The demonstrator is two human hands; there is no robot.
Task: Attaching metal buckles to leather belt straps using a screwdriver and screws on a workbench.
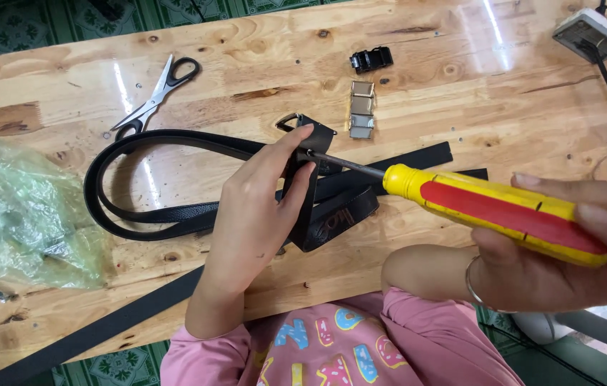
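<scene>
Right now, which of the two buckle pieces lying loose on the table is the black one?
The black buckle, farther up the table; the silver buckle lies just below it, closer to the left hand.

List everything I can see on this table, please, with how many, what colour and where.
belt: one, black, looped across the table's middle
screwdriver: one, yellow and red handle, tip at the belt's end
metal buckles: a small silver stack, above the belt
black clip: one, top middle
scissors: one pair, black handles, upper left
plastic bag: one, clear greenish, left edge
power strip: one, white, top right corner, black cable
table: one, glossy light wood
left hand: pinches the belt's end
right hand: grips the screwdriver handle, bangle on the wrist
</scene>
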